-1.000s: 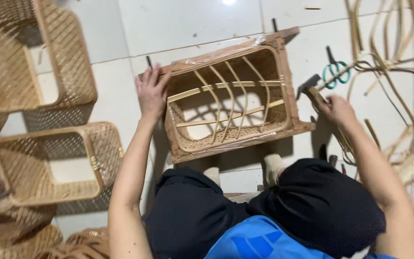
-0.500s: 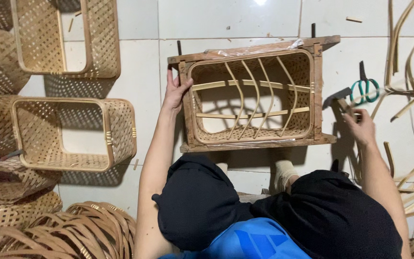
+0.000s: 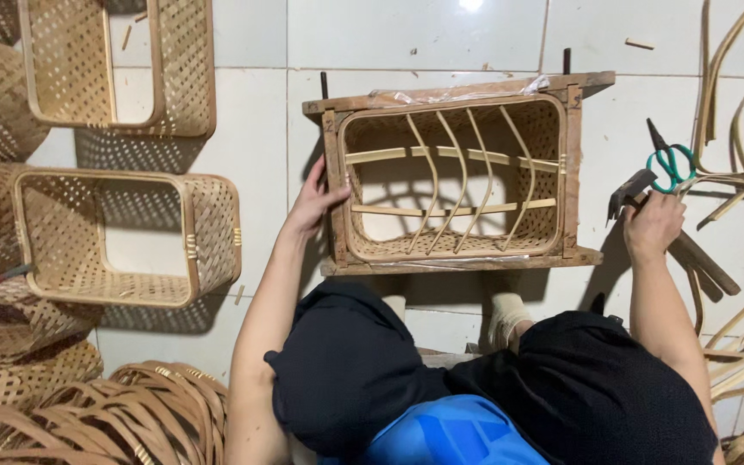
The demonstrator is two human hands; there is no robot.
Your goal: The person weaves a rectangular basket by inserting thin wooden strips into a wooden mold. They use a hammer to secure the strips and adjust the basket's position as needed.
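Basket in a wooden frame [image 3: 572, 164] on the tiled floor, mouth up toward the camera, straight ahead of the seated person's knees. The frame is the landmark here.

Left hand [image 3: 313, 205] lies against the frame's left post, fingers spread and pressed flat — bracing, not clamped round anything. Right hand [image 3: 653, 226], well right of the frame, is closed on the handle of a hammer [image 3: 632, 191]; its head points back toward the frame's right side and sits low, just off the floor.

Inside the frame, the half-made basket [image 3: 451, 176]: woven walls, two cross strips, four bent ribs over the open bottom.

Step in hand, as I read it: steadying the frame while the hammer is taken up. Next move would call for bringing the hammer across to the frame, left hand holding it square so it does not skid on the tile.

Round about: green-handled scissors [image 3: 670, 162] just beyond the hammer, right of the frame. Loose bent strips [image 3: 738, 120] further right. Two finished baskets [image 3: 127, 237] left of the frame, more stacked past them. Coiled strips [image 3: 157, 413] lower left.

In the way — scissors and loose strips crowd the hammer hand; the left fingers sit close to the post.
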